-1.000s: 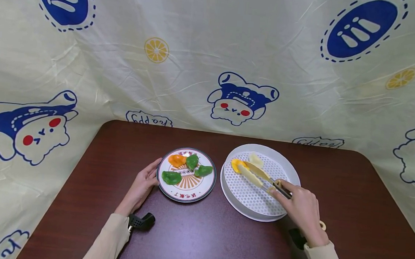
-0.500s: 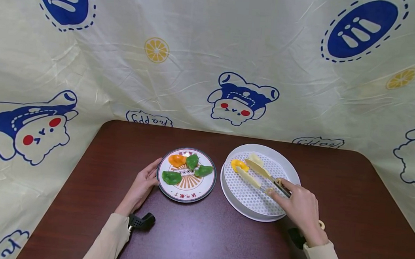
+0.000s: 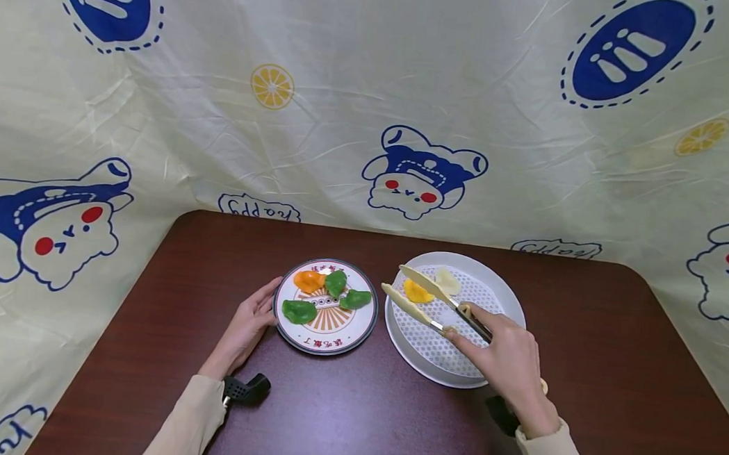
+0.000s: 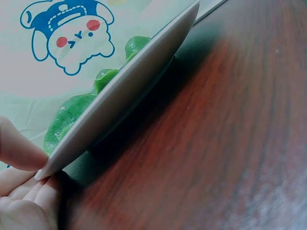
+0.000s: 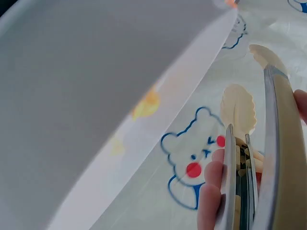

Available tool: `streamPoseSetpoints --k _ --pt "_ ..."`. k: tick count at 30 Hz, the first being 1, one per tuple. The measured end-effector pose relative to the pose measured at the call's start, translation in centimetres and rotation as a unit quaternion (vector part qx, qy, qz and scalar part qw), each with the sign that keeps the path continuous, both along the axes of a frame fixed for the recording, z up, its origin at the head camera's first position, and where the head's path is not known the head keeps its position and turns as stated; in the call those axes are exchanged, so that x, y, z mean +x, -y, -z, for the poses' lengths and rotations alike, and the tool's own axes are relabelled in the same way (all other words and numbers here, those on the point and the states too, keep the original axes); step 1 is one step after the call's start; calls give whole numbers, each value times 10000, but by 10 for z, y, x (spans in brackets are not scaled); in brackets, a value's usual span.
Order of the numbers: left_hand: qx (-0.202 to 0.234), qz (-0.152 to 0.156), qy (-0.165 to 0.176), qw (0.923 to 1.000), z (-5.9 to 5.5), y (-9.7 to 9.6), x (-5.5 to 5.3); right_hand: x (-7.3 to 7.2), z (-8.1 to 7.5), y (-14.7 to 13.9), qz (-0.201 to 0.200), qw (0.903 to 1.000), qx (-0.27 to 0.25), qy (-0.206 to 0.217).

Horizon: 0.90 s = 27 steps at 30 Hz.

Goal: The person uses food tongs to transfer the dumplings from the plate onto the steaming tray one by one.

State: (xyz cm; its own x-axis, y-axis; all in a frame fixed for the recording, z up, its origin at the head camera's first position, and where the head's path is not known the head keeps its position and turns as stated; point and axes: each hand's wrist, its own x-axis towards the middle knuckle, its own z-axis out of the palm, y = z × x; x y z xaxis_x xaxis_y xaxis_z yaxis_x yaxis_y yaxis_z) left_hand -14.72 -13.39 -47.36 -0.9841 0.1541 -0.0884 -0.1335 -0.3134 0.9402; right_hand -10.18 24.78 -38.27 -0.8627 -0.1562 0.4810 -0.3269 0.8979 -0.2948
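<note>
My left hand (image 3: 250,328) grips the left rim of a round printed plate (image 3: 326,340), thumb above and fingers beneath in the left wrist view. Several green pieces (image 3: 299,312) and an orange piece (image 3: 308,281), like cut bell pepper, lie on the plate. My right hand (image 3: 510,358) holds tongs (image 3: 426,283) with cream tips over the left side of a round white basket (image 3: 457,355) with a perforated base. The tong arms stand apart with nothing between their tips. A yellow piece (image 3: 417,292) and a pale piece (image 3: 447,282) lie in the basket.
Plate and basket stand side by side on a dark brown wooden table (image 3: 341,407). Behind the table hangs a pale sheet (image 3: 331,163) with printed cartoon figures. In the right wrist view the basket's wall (image 5: 96,96) fills the left side.
The right hand has moved left with the tongs, whose tips leave the area around the yellow piece and now reach the basket's left rim, spread wider. The left hand keeps its grip on the plate.
</note>
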Motion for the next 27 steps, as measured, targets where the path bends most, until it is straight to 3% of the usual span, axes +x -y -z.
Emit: streamPoseSetpoints --k 7,14,23,27 --pt "49 -6 -9 10000 -1 0 0 -2 1 33 -579 9983 -6 105" --pt "64 -38 -75 9999 -1 0 -1 -8 13 68 -1182 9920 279 357" --pt "77 32 -172 9998 1 0 -1 -12 19 104 -1451 9872 475 451" --pt "93 29 -128 9999 2 0 0 -16 21 110 -1393 9871 601 507"
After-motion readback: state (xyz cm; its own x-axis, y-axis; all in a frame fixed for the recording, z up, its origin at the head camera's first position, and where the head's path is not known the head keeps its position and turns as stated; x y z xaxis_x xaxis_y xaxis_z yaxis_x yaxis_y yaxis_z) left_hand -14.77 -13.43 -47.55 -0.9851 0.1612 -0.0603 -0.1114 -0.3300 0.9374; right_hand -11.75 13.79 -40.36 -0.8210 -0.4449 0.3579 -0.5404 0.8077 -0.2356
